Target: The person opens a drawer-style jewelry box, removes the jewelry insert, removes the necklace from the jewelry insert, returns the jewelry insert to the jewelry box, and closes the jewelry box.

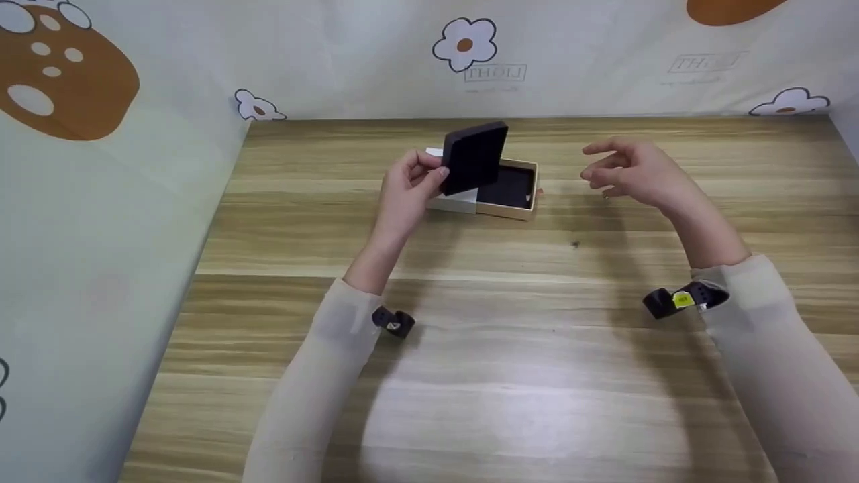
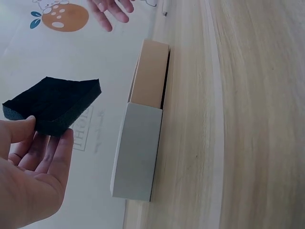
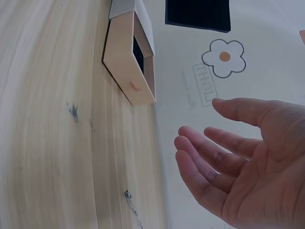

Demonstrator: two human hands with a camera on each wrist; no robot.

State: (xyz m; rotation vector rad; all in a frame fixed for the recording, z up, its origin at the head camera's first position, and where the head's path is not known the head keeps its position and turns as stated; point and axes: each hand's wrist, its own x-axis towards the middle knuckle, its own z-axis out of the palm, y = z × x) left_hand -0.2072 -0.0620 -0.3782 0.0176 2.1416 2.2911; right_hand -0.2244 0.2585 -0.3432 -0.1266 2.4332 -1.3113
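Observation:
My left hand pinches a thin square black foam pad by one edge, thumb on one face. The pad is tilted up above a small drawer box and hides part of it. Peach-coloured, the box's drawer is partly pulled out of its white sleeve; its inside looks black. A little ribbon tab sits on the drawer's end. To the right of the box, my right hand hovers with loosely bent fingers, holding nothing. A thin silvery chain lies on the table, seen in the right wrist view.
The wood-grain table meets a pale printed sheet behind and at the left. A small dark mark shows on the tabletop in front of the box. Black straps with small devices are on both wrists.

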